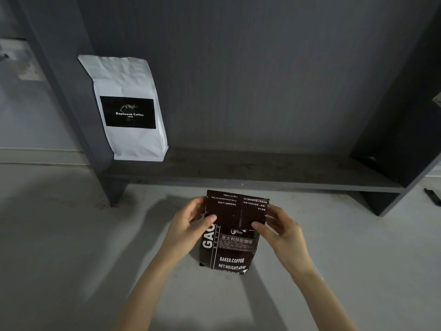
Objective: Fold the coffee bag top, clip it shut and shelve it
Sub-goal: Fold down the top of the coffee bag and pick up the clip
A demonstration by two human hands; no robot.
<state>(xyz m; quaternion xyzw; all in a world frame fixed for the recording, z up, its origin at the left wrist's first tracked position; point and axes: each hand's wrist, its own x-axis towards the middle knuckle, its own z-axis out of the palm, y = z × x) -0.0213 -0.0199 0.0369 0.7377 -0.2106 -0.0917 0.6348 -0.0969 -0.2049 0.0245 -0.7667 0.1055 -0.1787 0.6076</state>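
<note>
A dark brown coffee bag with white print stands on the pale surface in front of me. Its top flap is folded forward and down over the front, showing upside-down print. My left hand pinches the flap's left edge, thumb on the front. My right hand pinches the right edge the same way. No clip is in view.
A dark grey shelf unit stands just behind the bag, with a low board and side walls. A white coffee bag with a black label leans at its left end. A small dark object lies at the far right.
</note>
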